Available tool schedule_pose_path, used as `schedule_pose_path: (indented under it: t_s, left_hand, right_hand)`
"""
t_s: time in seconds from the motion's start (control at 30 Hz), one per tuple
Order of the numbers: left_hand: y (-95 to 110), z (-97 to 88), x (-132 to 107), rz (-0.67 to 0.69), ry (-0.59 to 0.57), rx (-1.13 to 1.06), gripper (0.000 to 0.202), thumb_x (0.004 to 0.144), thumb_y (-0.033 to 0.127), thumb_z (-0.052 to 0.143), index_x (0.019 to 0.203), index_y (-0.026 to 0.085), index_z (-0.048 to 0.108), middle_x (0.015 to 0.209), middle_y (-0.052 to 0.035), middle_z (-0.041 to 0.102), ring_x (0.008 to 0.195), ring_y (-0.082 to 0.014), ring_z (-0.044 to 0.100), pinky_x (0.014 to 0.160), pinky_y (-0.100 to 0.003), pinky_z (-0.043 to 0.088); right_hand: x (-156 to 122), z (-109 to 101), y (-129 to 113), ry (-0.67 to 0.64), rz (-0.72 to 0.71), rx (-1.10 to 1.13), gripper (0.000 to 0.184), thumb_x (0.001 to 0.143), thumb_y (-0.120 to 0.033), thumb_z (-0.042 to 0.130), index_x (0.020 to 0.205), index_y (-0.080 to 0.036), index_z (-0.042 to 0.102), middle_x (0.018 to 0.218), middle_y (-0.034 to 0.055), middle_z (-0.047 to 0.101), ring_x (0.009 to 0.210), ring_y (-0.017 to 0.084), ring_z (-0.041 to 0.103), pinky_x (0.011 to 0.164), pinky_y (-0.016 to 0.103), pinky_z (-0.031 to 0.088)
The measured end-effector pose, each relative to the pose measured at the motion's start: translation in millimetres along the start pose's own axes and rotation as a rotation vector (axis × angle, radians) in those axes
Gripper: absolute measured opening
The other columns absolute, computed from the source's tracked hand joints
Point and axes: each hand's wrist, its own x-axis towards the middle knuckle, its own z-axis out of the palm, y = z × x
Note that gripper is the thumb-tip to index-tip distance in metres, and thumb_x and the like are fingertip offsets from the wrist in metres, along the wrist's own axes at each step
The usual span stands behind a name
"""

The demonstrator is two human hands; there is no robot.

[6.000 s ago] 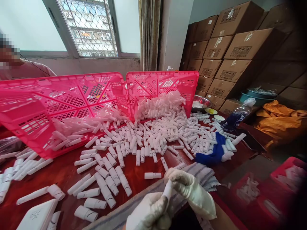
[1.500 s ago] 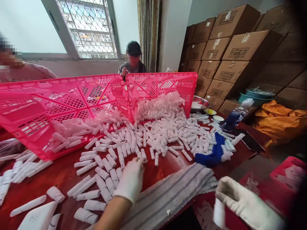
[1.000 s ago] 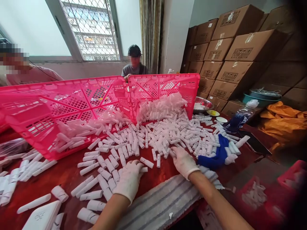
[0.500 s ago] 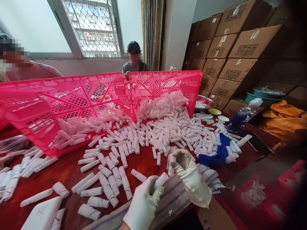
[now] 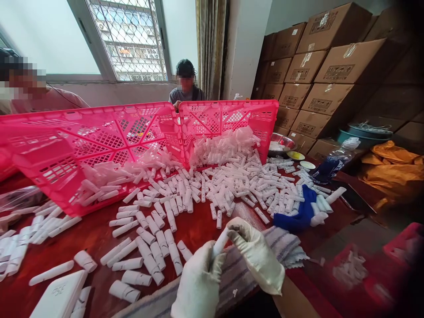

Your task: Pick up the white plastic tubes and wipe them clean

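Note:
My left hand (image 5: 198, 280), in a pale work glove, is closed around a short white tube (image 5: 220, 244) that tilts up to the right. At the tube's upper end, my right hand (image 5: 257, 254), gloved as well, pinches with bent fingers; whether a second piece is between them is hidden. Both hands are above a striped grey towel (image 5: 238, 274) along the table's near edge. Many loose white tubes (image 5: 155, 256) with dark marks lie left of my hands, and a dense heap of similar tubes (image 5: 241, 176) is spread beyond them.
Two pink plastic baskets (image 5: 228, 104) lie tipped toward me, spilling tubes. A blue cloth (image 5: 298, 216) and a bottle (image 5: 334, 161) are at the right. A white box-shaped device (image 5: 58, 296) sits near left. Two people sit beyond the baskets; stacked cartons (image 5: 334, 70) stand back right.
My right hand has turned and moved slightly down, from holding a white piece apart to meeting the upper end of the tube in my left hand. One loose tube beside my left hand has shifted.

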Motion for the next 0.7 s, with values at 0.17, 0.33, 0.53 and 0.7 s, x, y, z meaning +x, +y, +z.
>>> schedule_pose_path:
  t_s: [0.17,0.33,0.53,0.7]
  left_hand:
    - [-5.3,3.4,0.7,0.072,0.039,0.096,0.020,0.087,0.039,0.048,0.089,0.023,0.061,0.081,-0.0040,0.064,0.073,-0.0185,0.058,0.069,-0.027,0.042]
    - [-3.5,0.7,1.1,0.114,0.096,0.162,0.022,0.087,0.040,0.047,0.092,0.024,0.062,0.082,-0.0057,0.064,0.074,-0.0202,0.058,0.071,-0.028,0.041]
    - [9.3,1.0,0.0,0.036,-0.177,0.040,0.026,0.088,0.039,0.045,0.095,0.022,0.062,0.088,-0.0062,0.069,0.081,-0.0206,0.062,0.074,-0.028,0.045]
    - [-13.1,-34.2,8.3,0.138,-0.211,0.287,0.030,0.084,0.022,0.048,0.111,0.023,0.059,0.113,-0.0077,0.062,0.100,-0.0210,0.058,0.089,-0.031,0.043]
  right_hand:
    - [2.5,-0.5,-0.7,0.046,0.079,0.033,0.033,0.073,-0.050,0.066,0.067,-0.019,0.058,0.062,-0.0031,0.050,0.061,0.013,0.045,0.056,0.023,0.039]
    - [0.9,3.5,-11.3,0.035,0.098,-0.037,0.034,0.079,-0.050,0.059,0.066,-0.018,0.056,0.059,-0.0039,0.047,0.058,0.012,0.042,0.055,0.023,0.037]
    - [-18.0,3.9,-4.6,-0.044,0.051,-0.093,0.031,0.079,-0.049,0.058,0.074,-0.019,0.059,0.085,0.0036,0.060,0.072,0.016,0.056,0.066,0.027,0.046]
    - [-52.1,-90.3,26.5,0.193,0.260,-0.452,0.019,0.072,-0.045,0.063,0.078,-0.028,0.056,0.061,-0.0007,0.063,0.058,0.022,0.060,0.062,0.036,0.046]
